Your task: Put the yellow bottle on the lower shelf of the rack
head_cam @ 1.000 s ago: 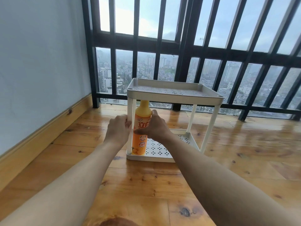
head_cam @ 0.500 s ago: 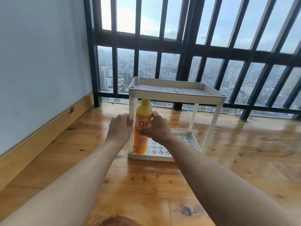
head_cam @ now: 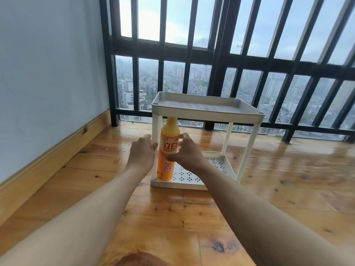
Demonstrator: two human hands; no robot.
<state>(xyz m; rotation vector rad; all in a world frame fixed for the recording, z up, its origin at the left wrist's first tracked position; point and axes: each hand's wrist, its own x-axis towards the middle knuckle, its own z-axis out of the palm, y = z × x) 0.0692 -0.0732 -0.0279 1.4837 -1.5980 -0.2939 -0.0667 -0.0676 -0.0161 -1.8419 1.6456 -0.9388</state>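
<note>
Hands flanking upright yellow bottle (head_cam: 169, 148), right hand (head_cam: 185, 150) fingertips touching.

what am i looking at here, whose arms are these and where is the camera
There is no machine here: these are a person's two bare arms, filmed by a wide-angle camera worn on the head, looking forward and down. On the wooden floor, in front of a barred window, stands a small white two-level rack. A yellow bottle stands upright in the near left corner of the lower shelf, its top just under the upper level. The right hand curls around the bottle's middle; how firm the grip is cannot be told. The left hand rests by the rack's front left post.
</note>
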